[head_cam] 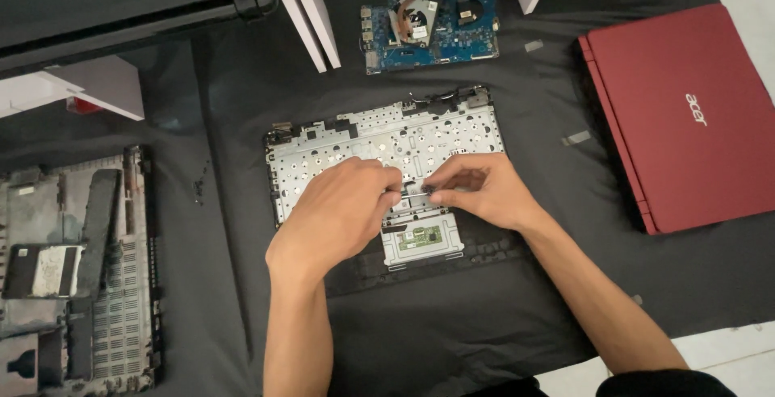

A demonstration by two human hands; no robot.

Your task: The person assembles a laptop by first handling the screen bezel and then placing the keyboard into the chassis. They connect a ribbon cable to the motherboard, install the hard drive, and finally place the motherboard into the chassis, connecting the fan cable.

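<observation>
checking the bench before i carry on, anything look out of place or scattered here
Small dark bits, likely loose screws, lie scattered on the black cloth left of the keyboard frame. Two small tape-like scraps lie near the red laptop.

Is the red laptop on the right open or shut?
Shut. The red laptop lies flat on the dark cloth with its lid down; only the outer cover shows, no screen or keys.

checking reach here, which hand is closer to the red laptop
Right. The right hand lies just left of the red laptop; the left hand is farther left, beyond it.
</observation>
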